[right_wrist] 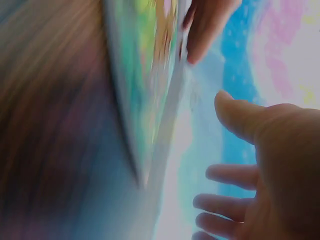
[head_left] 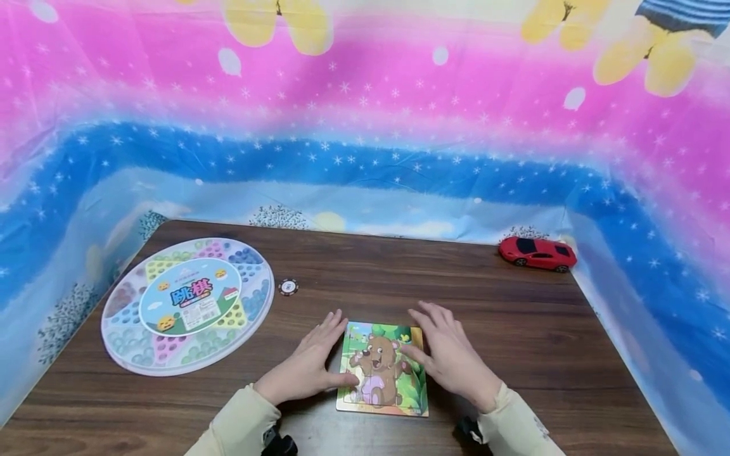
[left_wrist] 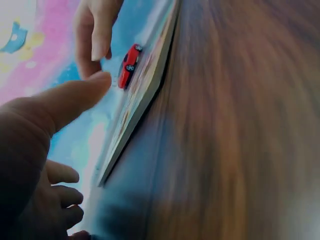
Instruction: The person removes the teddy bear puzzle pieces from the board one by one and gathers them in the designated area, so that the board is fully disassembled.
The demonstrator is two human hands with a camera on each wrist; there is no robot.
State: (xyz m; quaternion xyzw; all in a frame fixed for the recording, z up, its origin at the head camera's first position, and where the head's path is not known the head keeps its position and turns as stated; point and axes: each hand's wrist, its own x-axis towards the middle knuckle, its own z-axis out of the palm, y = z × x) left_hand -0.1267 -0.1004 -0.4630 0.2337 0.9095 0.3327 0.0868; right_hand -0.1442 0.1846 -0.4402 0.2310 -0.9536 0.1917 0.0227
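A small bear jigsaw board lies flat on the brown wooden table near its front edge. My left hand lies flat beside the board's left side, fingers straight, thumb tip touching the left edge. My right hand lies flat at the board's right side, thumb resting on the picture. In the left wrist view my left hand's thumb hovers by the board's edge. The right wrist view is blurred; it shows the board and my right hand spread open, holding nothing.
A round clear checkers box sits at the left. A poker chip lies beside it. A red toy car stands at the far right corner, and the red toy car also shows past the board. A pink and blue cloth walls the table.
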